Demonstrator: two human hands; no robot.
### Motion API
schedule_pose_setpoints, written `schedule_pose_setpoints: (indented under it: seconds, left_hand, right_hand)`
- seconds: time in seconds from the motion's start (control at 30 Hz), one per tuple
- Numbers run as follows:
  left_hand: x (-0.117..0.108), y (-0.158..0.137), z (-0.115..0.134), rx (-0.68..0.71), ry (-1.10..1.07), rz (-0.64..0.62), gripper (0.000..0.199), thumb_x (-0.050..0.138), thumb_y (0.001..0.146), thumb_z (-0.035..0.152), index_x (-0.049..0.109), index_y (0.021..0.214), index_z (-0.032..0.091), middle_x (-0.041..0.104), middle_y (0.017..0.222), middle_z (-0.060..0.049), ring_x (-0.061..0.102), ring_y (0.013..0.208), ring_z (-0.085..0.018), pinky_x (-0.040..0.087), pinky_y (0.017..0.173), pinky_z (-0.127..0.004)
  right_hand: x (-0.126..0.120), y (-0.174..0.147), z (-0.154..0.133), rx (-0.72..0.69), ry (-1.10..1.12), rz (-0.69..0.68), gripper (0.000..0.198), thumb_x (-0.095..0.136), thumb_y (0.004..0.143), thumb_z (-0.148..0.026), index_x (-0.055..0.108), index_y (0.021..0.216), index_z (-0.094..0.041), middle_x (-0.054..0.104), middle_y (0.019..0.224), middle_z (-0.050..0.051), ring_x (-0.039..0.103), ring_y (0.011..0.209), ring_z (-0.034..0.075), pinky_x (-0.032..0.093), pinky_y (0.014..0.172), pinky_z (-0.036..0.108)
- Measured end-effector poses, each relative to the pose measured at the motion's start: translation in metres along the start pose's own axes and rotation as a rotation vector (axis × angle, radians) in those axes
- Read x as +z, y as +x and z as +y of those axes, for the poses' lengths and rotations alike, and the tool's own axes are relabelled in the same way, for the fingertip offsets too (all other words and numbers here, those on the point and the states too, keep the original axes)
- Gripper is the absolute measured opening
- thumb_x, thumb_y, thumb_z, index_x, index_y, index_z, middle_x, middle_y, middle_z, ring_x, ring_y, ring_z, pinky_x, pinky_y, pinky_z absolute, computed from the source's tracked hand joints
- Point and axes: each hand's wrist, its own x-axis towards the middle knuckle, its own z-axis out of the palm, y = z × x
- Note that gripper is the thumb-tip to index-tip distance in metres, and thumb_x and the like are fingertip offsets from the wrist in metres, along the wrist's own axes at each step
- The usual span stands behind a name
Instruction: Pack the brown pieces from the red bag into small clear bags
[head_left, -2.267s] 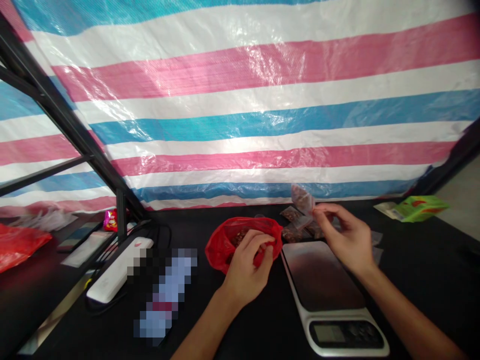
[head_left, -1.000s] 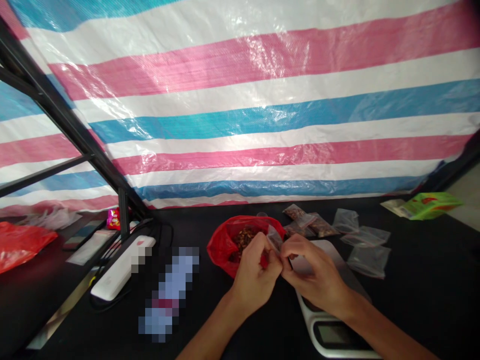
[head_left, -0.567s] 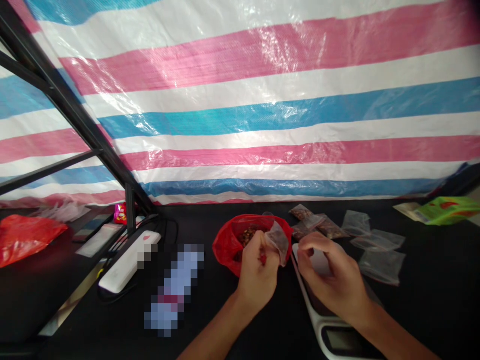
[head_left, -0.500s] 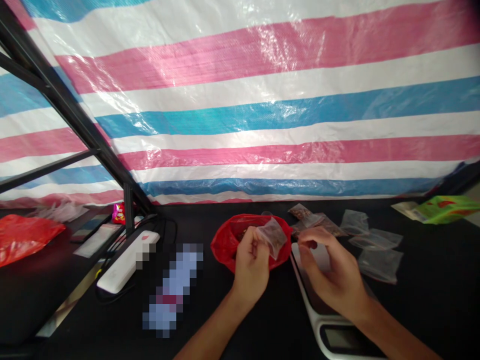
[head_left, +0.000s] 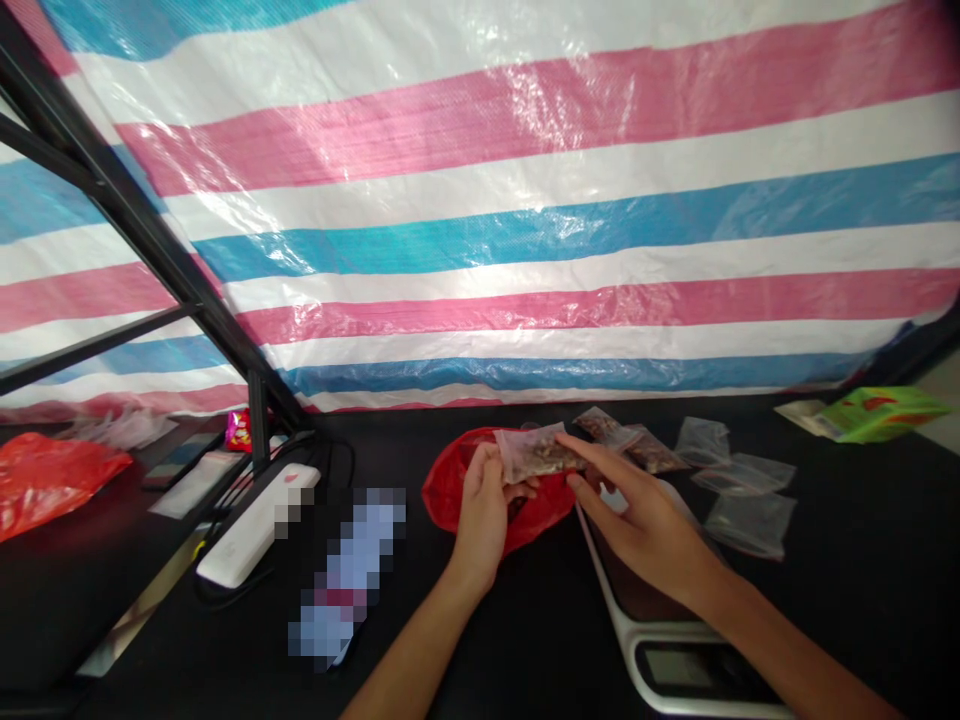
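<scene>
A small clear zip bag (head_left: 541, 452) with brown bits inside is held level above a red plastic bag (head_left: 450, 490). My left hand (head_left: 484, 510) is closed on its left end, fingers partly beneath it. At the other end, the thumb and index finger of my right hand (head_left: 637, 505) touch the bag's edge. Under my right hand is a kitchen scale (head_left: 660, 605), its pan partly covered by the hand. Filled zip bags (head_left: 651, 450) lie just behind the scale. What the red bag holds is mostly hidden.
Several flat clear bags (head_left: 752, 522) lie to the right, with a green packet (head_left: 885, 415) beyond. To the left are a white power strip (head_left: 251, 535), black cables, a blurred-out blue object (head_left: 349, 575) and another red bag (head_left: 60, 480). A black frame post (head_left: 257, 415) rises there.
The zip bag has gone from hanging in my left hand to lying lengthwise between both hands. My right hand has moved left to touch it, and more brown contents show.
</scene>
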Motion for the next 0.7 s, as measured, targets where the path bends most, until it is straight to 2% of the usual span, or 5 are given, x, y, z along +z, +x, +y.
schedule_pose_setpoints:
  seconds: [0.07,0.13,0.2,0.3,0.7]
  left_hand:
    - [-0.005,0.0,-0.003,0.094,0.158,0.161,0.03,0.047,0.103,0.048,0.058,0.111,0.021,0.07,0.104,-0.007,0.072,0.088,-0.019,0.06,0.078,-0.033]
    - [-0.008,-0.002,-0.003,0.235,0.364,0.218,0.031,0.049,0.103,0.039,0.056,0.129,0.022,0.068,0.127,-0.011,0.069,0.114,-0.023,0.058,0.099,-0.041]
    - [-0.01,-0.007,-0.001,0.391,0.591,0.128,0.048,0.061,0.097,0.028,0.051,0.143,0.024,0.06,0.145,-0.013,0.059,0.135,-0.028,0.047,0.116,-0.05]
    - [-0.008,-0.014,-0.003,0.564,0.848,-0.041,0.072,0.071,0.088,0.019,0.044,0.155,0.025,0.056,0.154,-0.014,0.052,0.143,-0.034,0.037,0.122,-0.058]
    - [-0.015,-0.008,-0.013,0.497,0.905,0.029,0.057,0.067,0.098,0.027,0.049,0.152,0.025,0.066,0.143,-0.014,0.062,0.131,-0.034,0.044,0.113,-0.057]
  right_hand:
    - [0.0,0.001,0.002,-0.005,-0.041,0.028,0.046,0.057,0.106,-0.032,0.057,0.152,-0.029,0.073,0.138,0.007,0.075,0.112,0.022,0.059,0.105,0.038]
    - [0.0,0.002,0.004,-0.044,-0.091,0.02,0.046,0.056,0.106,-0.03,0.057,0.153,-0.029,0.07,0.143,0.007,0.071,0.124,0.024,0.057,0.111,0.041]
    - [0.0,0.003,0.004,-0.092,-0.135,-0.003,0.048,0.055,0.106,-0.029,0.056,0.154,-0.03,0.069,0.145,0.008,0.067,0.131,0.025,0.055,0.114,0.043]
    - [0.001,0.002,0.001,-0.154,-0.17,-0.021,0.049,0.055,0.105,-0.026,0.056,0.154,-0.031,0.07,0.144,0.008,0.068,0.13,0.026,0.057,0.112,0.045]
    - [0.001,0.0,-0.002,-0.223,-0.148,-0.081,0.051,0.057,0.104,-0.024,0.056,0.154,-0.033,0.063,0.153,0.009,0.063,0.137,0.027,0.055,0.115,0.046]
